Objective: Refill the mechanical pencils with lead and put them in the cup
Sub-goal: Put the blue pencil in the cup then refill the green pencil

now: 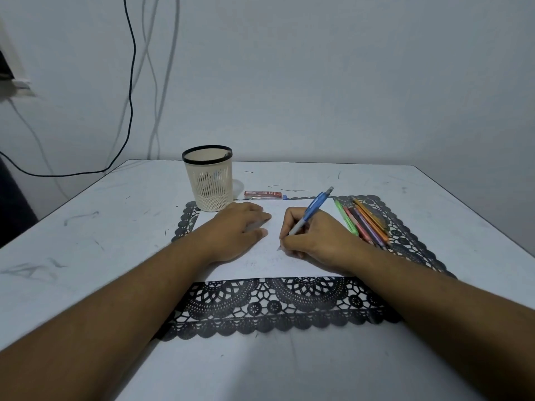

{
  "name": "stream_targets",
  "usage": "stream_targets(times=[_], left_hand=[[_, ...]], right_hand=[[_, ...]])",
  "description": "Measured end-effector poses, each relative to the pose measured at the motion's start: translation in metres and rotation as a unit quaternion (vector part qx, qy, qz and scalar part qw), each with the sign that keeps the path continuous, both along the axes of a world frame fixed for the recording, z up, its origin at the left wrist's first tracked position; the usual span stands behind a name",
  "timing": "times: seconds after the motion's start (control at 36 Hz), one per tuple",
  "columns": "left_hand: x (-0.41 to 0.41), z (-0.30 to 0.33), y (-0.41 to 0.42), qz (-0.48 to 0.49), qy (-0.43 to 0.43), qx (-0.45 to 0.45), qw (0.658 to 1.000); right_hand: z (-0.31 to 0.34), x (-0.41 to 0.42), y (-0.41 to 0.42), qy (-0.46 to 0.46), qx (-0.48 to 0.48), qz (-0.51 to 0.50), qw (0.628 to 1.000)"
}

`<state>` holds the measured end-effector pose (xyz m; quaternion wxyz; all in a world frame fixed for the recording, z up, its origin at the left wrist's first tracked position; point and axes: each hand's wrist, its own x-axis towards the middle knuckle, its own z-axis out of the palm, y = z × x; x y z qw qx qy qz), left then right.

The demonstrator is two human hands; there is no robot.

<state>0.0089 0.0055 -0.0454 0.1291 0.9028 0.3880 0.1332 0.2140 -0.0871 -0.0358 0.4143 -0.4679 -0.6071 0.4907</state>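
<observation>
Right hand writing with a blue pencil on a white sheet, left hand flat beside it.

The right hand (311, 238) grips the blue pencil (311, 211) in a writing hold, its tip touching the sheet of paper (272, 264); the left hand (237, 230) rests on the paper with fingers straight, holding nothing. The paper lies on a black lace mat (269, 308). Behind the paper's left corner stands the cream cup (208, 178) with a black rim. The red lead case (263, 194) lies just behind the paper. Right of the paper, a row of coloured pencils (363, 219) lies on the mat, partly hidden by the right hand. Stray leads (289, 190) lie on the table (86, 233) behind the paper.
</observation>
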Motion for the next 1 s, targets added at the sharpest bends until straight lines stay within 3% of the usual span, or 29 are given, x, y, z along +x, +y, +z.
stream_targets(times=[1.0], left_hand=[[0.0,0.0025,-0.0037,0.004,0.018,-0.005,1.0]], right_hand=[[0.0047,0.0025,-0.006,-0.059,0.007,-0.035,0.998]])
